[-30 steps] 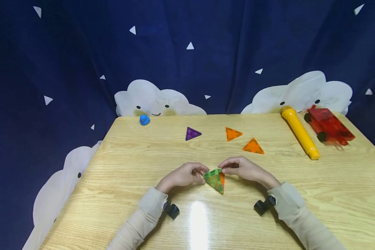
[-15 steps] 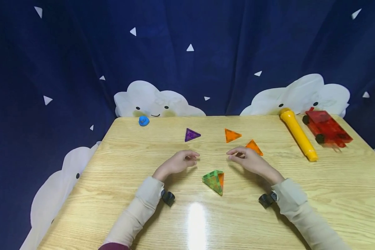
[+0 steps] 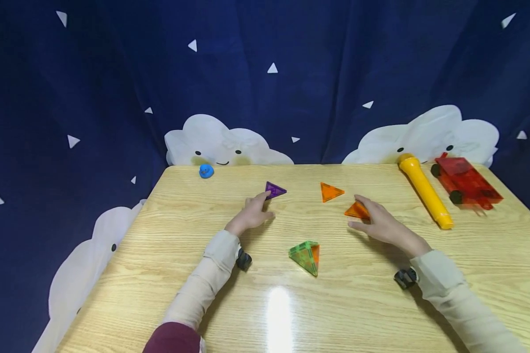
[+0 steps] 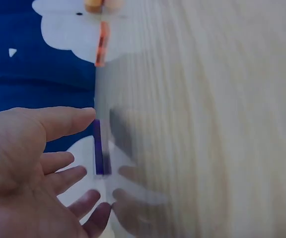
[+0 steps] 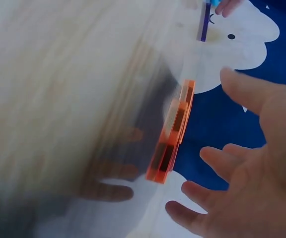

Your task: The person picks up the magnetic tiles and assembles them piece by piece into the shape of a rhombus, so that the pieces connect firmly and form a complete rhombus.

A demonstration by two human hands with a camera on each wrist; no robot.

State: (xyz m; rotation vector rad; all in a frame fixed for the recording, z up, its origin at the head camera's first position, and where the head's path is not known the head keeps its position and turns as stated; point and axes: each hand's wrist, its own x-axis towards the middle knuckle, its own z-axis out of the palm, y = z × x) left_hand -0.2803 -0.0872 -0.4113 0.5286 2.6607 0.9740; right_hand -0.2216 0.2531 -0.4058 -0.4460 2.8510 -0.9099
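A purple triangular magnetic tile (image 3: 276, 190) lies flat on the wooden table, and my left hand (image 3: 251, 214) reaches to its near side with fingers spread. In the left wrist view a gap shows between that hand and the purple tile (image 4: 99, 148). My right hand (image 3: 386, 226) hovers over the nearer orange triangular tile (image 3: 356, 211), hiding part of it, with thumb and fingers apart. The right wrist view shows the orange tile (image 5: 165, 151) untouched by the fingers. Another orange triangular tile (image 3: 331, 191) lies between the hands, farther back. A green-and-orange tile pyramid (image 3: 306, 257) stands nearer me.
Toward the back right lie a yellow microphone-shaped tube (image 3: 425, 191) and a red translucent toy car (image 3: 467, 181). A small blue rubber duck (image 3: 206, 170) sits at the back left edge. A dark blue curtain with clouds (image 3: 229, 139) hangs behind the table (image 3: 181, 235).
Both hands have let go of the green-and-orange pyramid. The left hand has moved forward to the purple tile, the right hand outward to the nearer orange tile.
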